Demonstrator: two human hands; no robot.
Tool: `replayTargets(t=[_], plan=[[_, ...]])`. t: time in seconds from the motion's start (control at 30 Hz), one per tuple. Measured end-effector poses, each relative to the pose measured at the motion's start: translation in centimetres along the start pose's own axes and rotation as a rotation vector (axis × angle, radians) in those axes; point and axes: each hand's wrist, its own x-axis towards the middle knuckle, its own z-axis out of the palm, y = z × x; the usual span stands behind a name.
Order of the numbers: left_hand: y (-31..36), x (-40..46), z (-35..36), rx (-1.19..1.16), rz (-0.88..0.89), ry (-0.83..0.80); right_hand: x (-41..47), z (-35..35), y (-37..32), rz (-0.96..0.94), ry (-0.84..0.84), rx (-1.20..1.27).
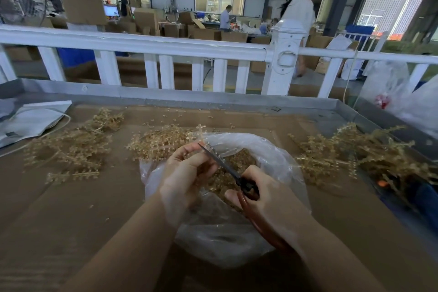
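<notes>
Head view: the left hand [187, 173] pinched a pale golden plastic sprig [201, 134] over the clear plastic bag [272, 154], which lay mid-way along the near edge of the cardboard-covered tabletop [71, 208]. The right hand [267, 199] gripped the red-handled, dark-bladed scissors [227, 168], blades touching the sprig. Heaps of golden sprigs [71, 149] lay toward the left and right edges.

Single head cam, worn up top and tilted forward and down across the bench [71, 208]. It's wide-angle, so the white railing [142, 42] along the far edge bows a bit. Really close in: both forearms come in from the bottom of the frame, and the left hand [182, 173] and right hand [267, 194] sit about dead centre under the lens. The bench's far right corner shows, and the workshop stretches out past the railing.
</notes>
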Motion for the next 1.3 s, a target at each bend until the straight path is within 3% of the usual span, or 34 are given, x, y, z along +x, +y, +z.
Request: replayTargets(t=[0.53, 1.3], plan=[[0.42, -0.72, 0.04, 0.078, 0.052, 0.008, -0.26, -0.24, 0.19, -0.061, 0.025, -0.091], [-0.05, -0.22, 0.06, -0.008, -0.084, 0.008, -0.44, -0.12, 0.14, -0.034, 0.047, -0.089]])
